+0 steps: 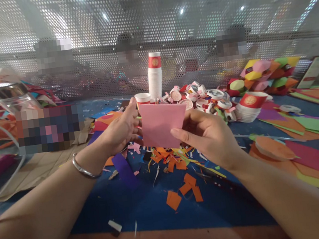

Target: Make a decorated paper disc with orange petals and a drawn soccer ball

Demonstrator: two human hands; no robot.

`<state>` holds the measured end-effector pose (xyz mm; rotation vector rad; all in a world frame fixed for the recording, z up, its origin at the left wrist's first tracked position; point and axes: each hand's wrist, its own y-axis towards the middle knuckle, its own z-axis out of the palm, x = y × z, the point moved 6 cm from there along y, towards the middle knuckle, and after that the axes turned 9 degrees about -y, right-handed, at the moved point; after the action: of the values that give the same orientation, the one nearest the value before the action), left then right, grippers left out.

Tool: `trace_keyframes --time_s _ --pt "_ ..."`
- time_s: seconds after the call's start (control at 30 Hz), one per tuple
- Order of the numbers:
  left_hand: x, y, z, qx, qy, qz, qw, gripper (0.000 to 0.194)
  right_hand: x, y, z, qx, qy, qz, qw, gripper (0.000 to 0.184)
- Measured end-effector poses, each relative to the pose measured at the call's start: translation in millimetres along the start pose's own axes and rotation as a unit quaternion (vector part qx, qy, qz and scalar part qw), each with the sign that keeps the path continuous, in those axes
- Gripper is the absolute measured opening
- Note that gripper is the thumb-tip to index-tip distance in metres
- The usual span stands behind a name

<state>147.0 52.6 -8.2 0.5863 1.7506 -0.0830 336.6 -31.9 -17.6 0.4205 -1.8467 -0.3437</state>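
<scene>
In front of me a square sheet of pink paper (pixel 163 126) is held up, its face towards me. My right hand (pixel 210 134) pinches it at the lower right, thumb on the front and the fingers behind. Beside the left edge is my left hand (pixel 121 130), thumb raised and fingers apart; whether its fingertips touch the paper I cannot tell. A silver bangle (pixel 82 167) circles the left wrist. Below the paper, orange paper scraps (pixel 173 200) and a purple paper strip (pixel 124 170) lie on the blue tabletop (pixel 148 217).
Behind the paper stand a tall stack of paper cups (pixel 154 77) and a single cup (pixel 143 97). Cut cup pieces (pixel 197 95) are heaped nearby. More cups (pixel 250 106) and coloured sheets (pixel 311 151) lie right. A glass jar (pixel 19 100) is left; a perforated metal panel (pixel 97 65) stands behind.
</scene>
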Motion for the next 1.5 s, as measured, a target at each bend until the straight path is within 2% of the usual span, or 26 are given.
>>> trace_keyframes --time_s 0.1,0.13,0.23,0.33,0.4,0.47,0.53,0.63,0.73,0.8,0.9,0.97,1.1,1.27,1.4,1.5 --pt "14.5 -3.1 8.3 0.099 -0.143 -0.133 0.976 0.083 5.4 -2.8 0.7 -0.01 -0.031 -0.031 0.999 0.012" --pt "14.1 -4.7 8.0 0.109 -0.161 -0.146 0.97 0.085 6.0 -3.1 0.9 -0.012 -0.031 -0.038 0.999 0.012" --pt "-0.4 -9.9 4.1 0.151 -0.159 -0.101 0.971 0.086 6.0 -2.2 1.1 -0.013 -0.016 -0.063 0.998 0.013" --pt "-20.4 -19.3 2.2 0.238 -0.081 -0.021 0.968 0.07 5.3 -0.4 0.9 -0.008 -0.013 -0.078 0.997 0.015" --pt "-23.1 -24.5 1.7 0.282 -0.051 -0.028 0.958 0.081 6.9 -0.3 0.7 -0.009 -0.026 -0.091 0.995 0.014" --pt "-20.2 -25.7 1.5 0.302 -0.104 -0.062 0.946 0.088 10.6 -2.1 -0.3 -0.02 -0.049 -0.109 0.993 0.011" --pt "-10.8 -24.1 3.1 0.312 -0.155 -0.113 0.931 0.095 16.1 -5.5 -1.7 -0.041 -0.097 -0.135 0.985 0.009" --pt "7.1 -22.1 8.7 0.314 -0.18 -0.2 0.911 0.101 28.8 -13.0 -1.1 -0.063 -0.199 -0.207 0.956 0.011" --pt "15.2 -25.7 19.6 0.323 -0.193 -0.256 0.891 0.099 40.6 -20.4 4.5 -0.042 -0.252 -0.295 0.921 0.013" --pt "14.5 -29.4 27.0 0.33 -0.201 -0.263 0.884 0.089 45.2 -24.0 8.6 -0.021 -0.273 -0.336 0.901 0.015" --pt "7.6 -29.1 30.0 0.311 -0.243 -0.219 0.892 0.06 47.9 -27.4 12.6 -0.008 -0.302 -0.371 0.878 0.017" --pt "6.1 -27.7 27.3 0.296 -0.263 -0.205 0.895 0.052 47.9 -28.5 13.9 -0.005 -0.311 -0.381 0.871 0.019" --pt "7.1 -23.7 21.1 0.282 -0.285 -0.213 0.891 0.071 46.3 -28.4 15.6 -0.001 -0.324 -0.385 0.864 0.02" --pt "4.9 -18.3 15.5 0.257 -0.279 -0.209 0.901 0.075 42.6 -24.7 18.6 0.013 -0.361 -0.368 0.857 0.025" --pt "4.4 -17.6 3.4 0.228 -0.173 -0.204 0.936 0.078 39.7 -20.0 16.3 0.025 -0.358 -0.339 0.87 0.029" --pt "5.0 -19.9 -0.6 0.254 -0.083 -0.191 0.945 0.084 37.3 -14.1 8.9 0.022 -0.34 -0.299 0.891 0.03"
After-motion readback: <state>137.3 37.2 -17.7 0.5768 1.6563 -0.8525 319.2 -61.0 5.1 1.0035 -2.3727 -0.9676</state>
